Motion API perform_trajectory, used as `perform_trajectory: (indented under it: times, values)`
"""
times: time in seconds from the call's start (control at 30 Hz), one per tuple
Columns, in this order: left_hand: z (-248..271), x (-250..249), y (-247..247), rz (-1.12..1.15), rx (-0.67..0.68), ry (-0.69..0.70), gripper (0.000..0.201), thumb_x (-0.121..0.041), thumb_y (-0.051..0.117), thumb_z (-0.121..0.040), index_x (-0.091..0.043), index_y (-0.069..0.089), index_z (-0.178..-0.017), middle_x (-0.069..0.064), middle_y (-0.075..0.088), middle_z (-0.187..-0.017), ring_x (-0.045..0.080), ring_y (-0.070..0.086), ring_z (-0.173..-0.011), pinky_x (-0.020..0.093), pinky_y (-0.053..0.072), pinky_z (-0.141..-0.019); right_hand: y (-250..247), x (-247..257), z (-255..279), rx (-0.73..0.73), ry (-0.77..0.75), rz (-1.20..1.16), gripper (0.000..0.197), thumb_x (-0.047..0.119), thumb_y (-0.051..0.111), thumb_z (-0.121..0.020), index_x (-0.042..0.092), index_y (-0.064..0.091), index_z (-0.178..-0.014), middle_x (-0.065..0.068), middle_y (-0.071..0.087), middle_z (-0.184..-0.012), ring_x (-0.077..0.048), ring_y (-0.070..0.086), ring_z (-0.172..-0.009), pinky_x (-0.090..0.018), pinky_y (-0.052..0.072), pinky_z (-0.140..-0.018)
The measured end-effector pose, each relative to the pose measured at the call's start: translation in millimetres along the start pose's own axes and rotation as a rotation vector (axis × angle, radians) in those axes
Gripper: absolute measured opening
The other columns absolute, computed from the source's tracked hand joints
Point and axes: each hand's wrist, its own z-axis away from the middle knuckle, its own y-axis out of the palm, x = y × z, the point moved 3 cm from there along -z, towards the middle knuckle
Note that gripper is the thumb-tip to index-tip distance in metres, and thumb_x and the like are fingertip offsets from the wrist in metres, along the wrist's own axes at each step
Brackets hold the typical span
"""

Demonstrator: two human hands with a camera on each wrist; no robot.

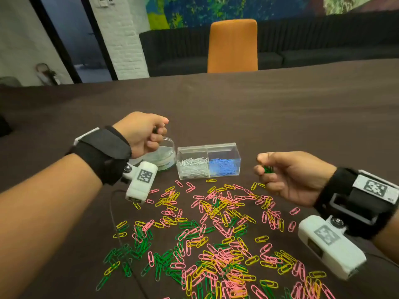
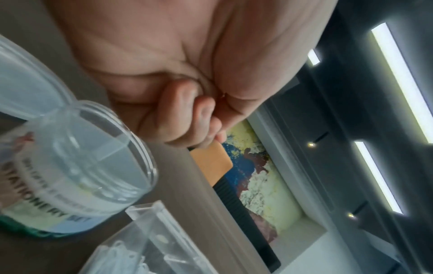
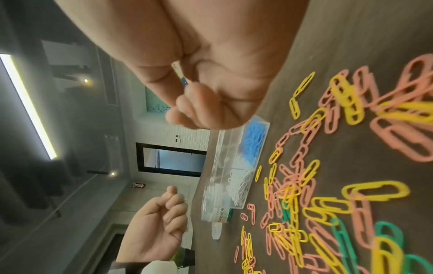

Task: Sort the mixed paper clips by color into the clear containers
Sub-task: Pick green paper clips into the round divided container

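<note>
My left hand (image 1: 158, 131) hovers with curled fingers over a round clear jar (image 1: 165, 157), pinching a small dark thing that looks like a paper clip; the left wrist view shows only the curled fingers (image 2: 206, 118) beside the jar (image 2: 93, 157). To the right, my right hand (image 1: 264, 169) is raised above the table and pinches a few green paper clips (image 1: 268, 169). Between the hands stands a clear two-part box (image 1: 207, 147) with white clips (image 1: 193, 167) on its left and blue clips (image 1: 223, 166) on its right. A mixed pile of pink, yellow and green clips (image 1: 216, 234) lies nearer me.
A dark brown cloth covers the table (image 1: 280, 115). An orange chair (image 1: 232, 46) stands at the far edge, with a dark sofa behind it. A thin black cable (image 1: 112, 212) runs from the left wrist camera across the table beside the pile.
</note>
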Motion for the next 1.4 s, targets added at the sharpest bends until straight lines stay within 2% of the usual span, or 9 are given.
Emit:
perform_trajectory:
  times: [0.27, 0.4, 0.5, 0.6, 0.73, 0.83, 1.07, 1.27, 1.4]
  values:
    - [-38, 28, -21, -0.167, 0.022, -0.174, 0.025, -0.001, 0.039, -0.091, -0.01, 0.056, -0.108, 0.002, 0.046, -0.064, 0.009, 0.032, -0.047, 0.016, 0.019, -0.032, 65, 10, -63, -0.069, -0.002, 0.315, 0.022, 0.021, 0.049, -0.095, 0.016, 0.049, -0.073, -0.001, 0.041, -0.063, -0.013, 0.031, -0.051, -0.023, 0.018, -0.043]
    - [-39, 25, -28, -0.146, 0.055, -0.152, 0.013, -0.011, 0.049, -0.095, -0.007, 0.058, -0.103, 0.011, 0.067, -0.092, 0.014, 0.054, -0.052, 0.015, 0.021, -0.031, 115, 27, -97, -0.049, -0.082, 0.553, 0.029, 0.022, 0.054, -0.094, 0.019, 0.048, -0.065, 0.002, 0.041, -0.059, -0.012, 0.032, -0.051, -0.023, 0.021, -0.047]
    - [-35, 22, -35, -0.124, 0.104, -0.144, 0.02, -0.014, 0.053, -0.094, -0.007, 0.061, -0.111, 0.011, 0.073, -0.11, 0.026, 0.073, -0.069, 0.015, 0.02, -0.032, 148, 41, -121, -0.044, -0.184, 0.688, 0.019, 0.008, 0.049, -0.087, 0.015, 0.054, -0.07, -0.002, 0.042, -0.061, -0.014, 0.032, -0.051, -0.024, 0.024, -0.049]
    - [-32, 18, -45, -0.135, 0.088, -0.09, 0.023, -0.014, 0.053, -0.093, -0.008, 0.064, -0.112, 0.007, 0.075, -0.105, 0.027, 0.074, -0.077, 0.016, 0.025, -0.035, 177, 48, -146, 0.008, -0.283, 1.07, 0.024, 0.0, 0.047, -0.085, 0.017, 0.057, -0.073, 0.0, 0.05, -0.063, -0.016, 0.041, -0.053, -0.026, 0.033, -0.051]
    - [-34, 13, -64, -0.293, -0.044, 0.032, 0.014, -0.007, 0.05, -0.093, -0.007, 0.064, -0.098, 0.006, 0.064, -0.082, 0.015, 0.058, -0.056, 0.021, 0.037, -0.043, 206, 39, -173, 0.056, -0.387, 1.56, 0.02, 0.006, 0.052, -0.09, 0.023, 0.062, -0.083, 0.008, 0.061, -0.082, -0.015, 0.058, -0.077, -0.027, 0.046, -0.072]
    - [-33, 17, -77, -0.405, -0.055, 0.075, 0.018, -0.001, 0.048, -0.092, -0.008, 0.063, -0.086, 0.006, 0.058, -0.078, 0.014, 0.05, -0.056, 0.024, 0.036, -0.046, 219, 29, -181, 0.098, -0.457, 1.712, 0.02, 0.008, 0.054, -0.091, 0.025, 0.063, -0.086, 0.011, 0.06, -0.083, -0.018, 0.061, -0.087, -0.028, 0.048, -0.079]
    - [-31, 31, -97, -0.329, -0.101, 0.151, 0.016, -0.009, 0.054, -0.09, -0.009, 0.069, -0.092, 0.003, 0.053, -0.067, 0.011, 0.042, -0.051, 0.023, 0.032, -0.044, 215, 12, -176, 0.171, -0.374, 1.827, 0.049, -0.002, 0.05, -0.088, 0.03, 0.065, -0.123, 0.013, 0.065, -0.123, -0.011, 0.06, -0.116, -0.033, 0.048, -0.102]
    - [-8, 34, -74, -0.547, -0.002, 0.232, 0.013, -0.012, 0.057, -0.092, -0.013, 0.07, -0.092, -0.007, 0.054, -0.058, 0.009, 0.045, -0.05, 0.023, 0.04, -0.046, 164, 45, -108, 0.11, -0.543, 1.599, 0.036, -0.002, 0.053, -0.087, 0.025, 0.069, -0.105, 0.014, 0.072, -0.103, -0.001, 0.066, -0.098, -0.022, 0.05, -0.094]
    - [27, 46, -22, -0.963, 0.305, 0.313, 0.003, -0.025, 0.068, -0.089, -0.024, 0.07, -0.091, -0.014, 0.062, -0.065, 0.006, 0.057, -0.059, 0.017, 0.047, -0.056, 78, 41, -51, 0.03, -0.238, 1.846, 0.026, 0.012, 0.06, -0.088, 0.028, 0.067, -0.107, 0.014, 0.071, -0.095, -0.009, 0.067, -0.09, -0.027, 0.052, -0.087]
